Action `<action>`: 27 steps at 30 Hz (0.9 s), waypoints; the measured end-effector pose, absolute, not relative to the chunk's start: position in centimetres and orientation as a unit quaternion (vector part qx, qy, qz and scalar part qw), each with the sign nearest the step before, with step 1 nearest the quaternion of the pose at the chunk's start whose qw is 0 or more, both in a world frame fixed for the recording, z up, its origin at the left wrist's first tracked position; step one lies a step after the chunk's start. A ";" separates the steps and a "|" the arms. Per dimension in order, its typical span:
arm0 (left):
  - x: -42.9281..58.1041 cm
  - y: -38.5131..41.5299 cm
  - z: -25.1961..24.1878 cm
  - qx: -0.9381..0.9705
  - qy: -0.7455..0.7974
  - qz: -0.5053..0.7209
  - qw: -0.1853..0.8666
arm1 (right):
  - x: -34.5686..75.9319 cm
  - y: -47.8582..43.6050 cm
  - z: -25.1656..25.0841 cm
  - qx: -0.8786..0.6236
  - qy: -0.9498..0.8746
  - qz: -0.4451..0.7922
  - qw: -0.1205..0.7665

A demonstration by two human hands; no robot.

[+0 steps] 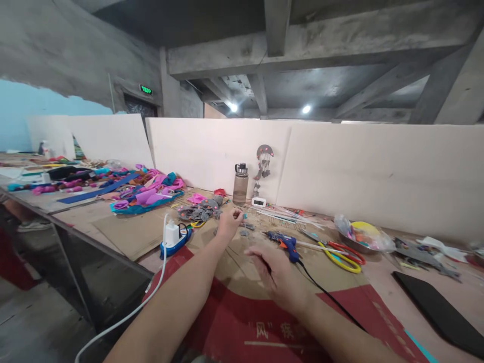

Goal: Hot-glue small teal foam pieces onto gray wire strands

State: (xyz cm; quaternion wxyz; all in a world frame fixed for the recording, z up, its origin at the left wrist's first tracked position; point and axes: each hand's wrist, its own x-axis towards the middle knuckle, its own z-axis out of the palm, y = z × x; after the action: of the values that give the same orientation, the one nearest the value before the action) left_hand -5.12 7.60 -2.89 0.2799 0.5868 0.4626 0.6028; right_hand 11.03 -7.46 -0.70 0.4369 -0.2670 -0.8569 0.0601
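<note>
My left hand (pixel 230 225) is raised over the cardboard mat (pixel 230 267), its thumb and fingertips pinched together. What they hold, if anything, is too small to make out. My right hand (pixel 270 269) hovers closer to me, fingers loosely curved and apart, with nothing visible in them. Thin dark threads show on the mat between the hands. Small grey felt pieces (pixel 247 228) lie just beyond. A blue glue gun (pixel 289 246) rests to the right of my right hand. To the left of my left hand is a pile of grey felt pieces with pink dots (pixel 196 212).
Yellow-handled scissors (pixel 346 263) and a red-handled pair lie at right, near a bowl (pixel 357 242) and a black phone (pixel 438 312). A blue power strip (pixel 176 244) with a white cable stands left. Behind are a water bottle (pixel 240 187), a small clock (pixel 259 202) and colourful felt scraps (pixel 151 194).
</note>
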 end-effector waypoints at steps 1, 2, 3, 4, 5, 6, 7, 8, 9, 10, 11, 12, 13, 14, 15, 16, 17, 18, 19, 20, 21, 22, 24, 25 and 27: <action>-5.2 7.9 -3.1 0.579 0.457 0.609 0.291 | 11.0 -7.8 -0.7 -0.238 -0.870 0.040 0.429; -5.2 8.3 -3.4 0.568 0.448 0.618 0.307 | 10.9 -8.1 -0.8 -0.211 -0.881 0.018 0.424; -5.2 8.7 -3.7 0.562 0.446 0.622 0.314 | 10.8 -8.4 -0.8 -0.186 -0.889 -0.004 0.418; -5.2 9.1 -4.0 0.559 0.446 0.623 0.317 | 10.7 -8.7 -0.8 -0.165 -0.896 -0.023 0.412; -5.2 9.5 -4.3 0.555 0.444 0.626 0.320 | 10.6 -8.9 -0.9 -0.148 -0.901 -0.040 0.406; -5.2 9.9 -4.5 0.553 0.443 0.628 0.322 | 10.4 -9.1 -1.0 -0.135 -0.905 -0.055 0.400; -5.2 10.1 -4.7 0.552 0.440 0.629 0.324 | 10.3 -9.3 -1.0 -0.124 -0.908 -0.068 0.395; -5.2 10.4 -4.9 0.552 0.438 0.631 0.326 | 10.2 -9.4 -1.1 -0.117 -0.910 -0.081 0.390; -5.2 10.5 -5.1 0.552 0.435 0.631 0.328 | 10.1 -9.4 -1.2 -0.113 -0.910 -0.095 0.387; -5.2 10.6 -5.1 0.553 0.432 0.631 0.331 | 10.1 -9.4 -1.3 -0.113 -0.910 -0.108 0.385; -5.2 10.7 -5.2 0.553 0.430 0.631 0.334 | 10.1 -9.3 -1.4 -0.114 -0.908 -0.120 0.384; -5.2 10.8 -5.2 0.553 0.429 0.630 0.337 | 10.2 -9.1 -1.5 -0.116 -0.907 -0.126 0.385; -5.2 10.8 -5.2 0.552 0.429 0.629 0.340 | 10.3 -9.0 -1.6 -0.116 -0.906 -0.127 0.387; -5.2 10.7 -5.1 0.551 0.429 0.629 0.342 | 10.5 -8.9 -1.7 -0.117 -0.904 -0.123 0.391; -5.2 10.7 -5.1 0.549 0.431 0.629 0.343 | 10.6 -8.7 -1.7 -0.118 -0.903 -0.118 0.395; -5.2 10.7 -5.0 0.548 0.432 0.629 0.344 | 10.7 -8.6 -1.7 -0.120 -0.902 -0.113 0.398; -5.2 10.6 -4.9 0.546 0.434 0.629 0.344 | 10.8 -8.5 -1.8 -0.122 -0.902 -0.111 0.400; -5.3 10.5 -4.7 0.546 0.435 0.629 0.343 | 10.9 -8.5 -1.9 -0.125 -0.901 -0.110 0.401; -5.4 10.5 -4.6 0.545 0.437 0.629 0.341 | 10.9 -8.4 -2.0 -0.128 -0.901 -0.108 0.399; -5.4 10.4 -4.5 0.546 0.438 0.629 0.340 | 10.9 -8.4 -2.1 -0.134 -0.903 -0.104 0.394; -5.5 10.2 -4.4 0.547 0.438 0.629 0.338 | 10.9 -8.3 -2.2 -0.141 -0.906 -0.096 0.388; -5.5 10.1 -4.3 0.548 0.439 0.628 0.336 | 10.9 -8.3 -2.3 -0.148 -0.907 -0.087 0.384; -5.5 9.9 -4.2 0.550 0.439 0.626 0.335 | 10.8 -8.2 -2.4 -0.164 -0.909 -0.068 0.376; -5.5 9.8 -4.2 0.552 0.440 0.624 0.335 | 10.7 -8.2 -2.4 -0.171 -0.910 -0.065 0.372; -5.3 9.6 -4.2 0.557 0.441 0.618 0.337 | 10.7 -8.3 -2.2 -0.178 -0.913 -0.073 0.359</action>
State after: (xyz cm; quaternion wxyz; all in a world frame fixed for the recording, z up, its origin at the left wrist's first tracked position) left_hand -5.33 9.61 -4.25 0.3366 0.5569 0.4412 0.6180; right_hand 10.70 -8.33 -2.17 0.3593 -0.1781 -0.9132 -0.0729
